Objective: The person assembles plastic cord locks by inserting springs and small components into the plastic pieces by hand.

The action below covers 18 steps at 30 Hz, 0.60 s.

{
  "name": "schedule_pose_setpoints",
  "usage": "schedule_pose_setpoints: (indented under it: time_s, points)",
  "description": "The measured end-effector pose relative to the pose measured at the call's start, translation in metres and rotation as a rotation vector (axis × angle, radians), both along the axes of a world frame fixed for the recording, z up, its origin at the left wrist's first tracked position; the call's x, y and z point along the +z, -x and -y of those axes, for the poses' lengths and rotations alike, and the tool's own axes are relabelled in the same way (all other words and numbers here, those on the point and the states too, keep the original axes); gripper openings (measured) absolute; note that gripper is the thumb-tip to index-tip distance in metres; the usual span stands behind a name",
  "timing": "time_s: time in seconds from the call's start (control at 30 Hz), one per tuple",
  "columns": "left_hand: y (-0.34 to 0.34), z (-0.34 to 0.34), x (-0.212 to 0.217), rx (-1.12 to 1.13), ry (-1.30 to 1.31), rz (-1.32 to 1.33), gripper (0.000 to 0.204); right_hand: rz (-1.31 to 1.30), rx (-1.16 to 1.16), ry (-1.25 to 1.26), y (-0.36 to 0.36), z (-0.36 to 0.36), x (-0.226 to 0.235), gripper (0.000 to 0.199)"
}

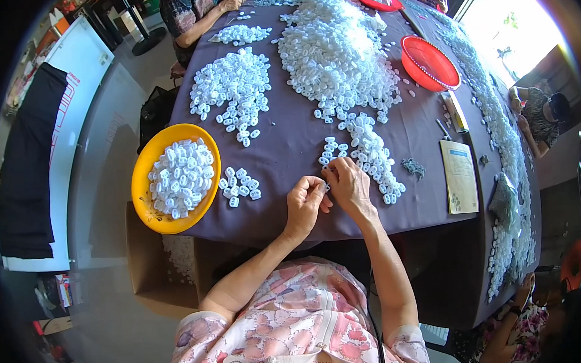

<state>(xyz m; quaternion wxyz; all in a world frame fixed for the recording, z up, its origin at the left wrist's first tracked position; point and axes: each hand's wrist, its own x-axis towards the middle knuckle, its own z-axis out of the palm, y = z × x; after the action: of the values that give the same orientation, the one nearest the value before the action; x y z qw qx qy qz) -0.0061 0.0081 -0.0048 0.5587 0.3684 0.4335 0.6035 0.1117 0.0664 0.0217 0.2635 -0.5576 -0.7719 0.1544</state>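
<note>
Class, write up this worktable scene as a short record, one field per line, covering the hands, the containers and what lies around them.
Left hand: fingertips close to the right hand's
Right hand: thumb side toward the left hand
Between hands: small white piece; exact grip unclear
Left: yellow bowl holding white pieces
Beyond hands: large white heap
Far right: red basket
Nearer right: tan booklet
Surface: dark tablecloth
</note>
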Motion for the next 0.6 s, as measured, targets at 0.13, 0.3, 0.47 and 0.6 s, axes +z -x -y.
schedule_pose_setpoints:
  time_s: [0.13, 0.3, 0.47, 0.6]
  points:
    - [-0.001, 0.000, 0.001, -0.016, -0.004, -0.005, 0.009, -0.041, 0.084, -0.034, -0.001, 0.000, 0.000, 0.014]
    - [-0.002, 0.002, 0.004, -0.014, 0.024, -0.150, 0.010, -0.738, -0.110, 0.365, -0.024, 0.009, -0.010, 0.009]
    - [-0.009, -0.002, 0.015, -0.046, 0.063, -0.236, 0.012, -1.119, -0.134, 0.518, -0.041, 0.028, -0.013, 0.013]
    - [-0.010, -0.005, 0.015, -0.083, 0.077, -0.265, 0.013, -1.227, -0.110, 0.510, -0.045, 0.036, -0.016, 0.014]
